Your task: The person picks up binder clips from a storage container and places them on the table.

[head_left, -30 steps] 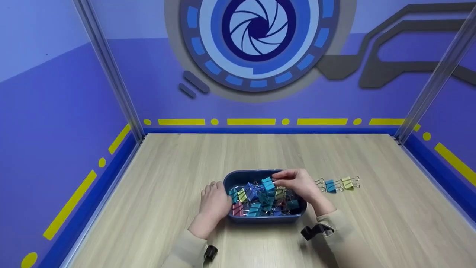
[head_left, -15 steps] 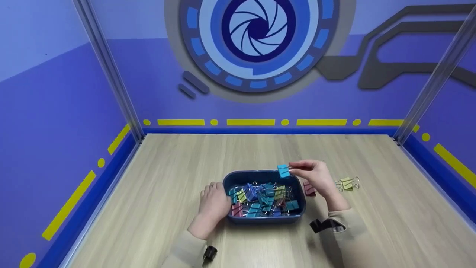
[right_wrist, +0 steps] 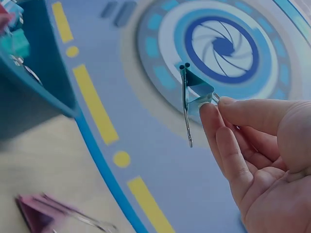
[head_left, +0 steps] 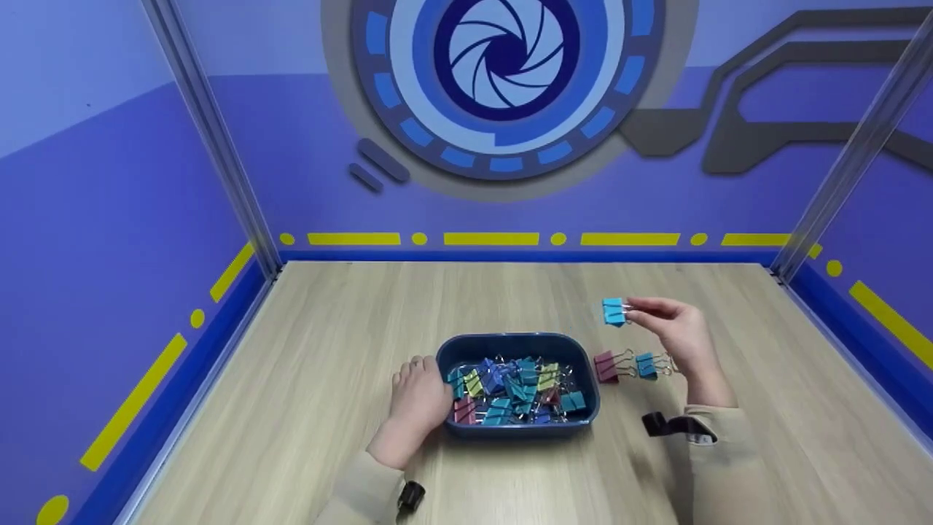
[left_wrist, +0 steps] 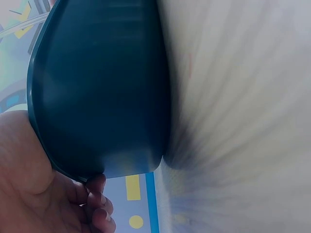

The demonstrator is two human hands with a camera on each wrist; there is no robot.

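My right hand [head_left: 689,339] pinches a light blue binder clip [head_left: 614,312] by a wire handle, up above the table to the right of a dark blue plastic box [head_left: 521,430]. In the right wrist view, thumb and fingertips hold that clip's handle, its other handle hanging free. Several binder clips [head_left: 499,375] in blue, teal, yellow and red lie jumbled in the box. My left hand [head_left: 419,394] holds the box's left side at the rim; in the left wrist view its fingers [left_wrist: 99,201] curl at the rim's corner, the thumb tip hidden.
Right of the box, a dark pink binder clip [head_left: 606,367] and a blue binder clip [head_left: 646,366] lie in a row on the wooden table [head_left: 350,306]. My right hand and wrist cover the spot beyond them. Printed panels [head_left: 503,211] enclose the table's back and sides.
My right hand has lifted the light blue clip out of the box and carried it right, past the rim. The yellow clip in the row is now hidden. My left hand has stayed put.
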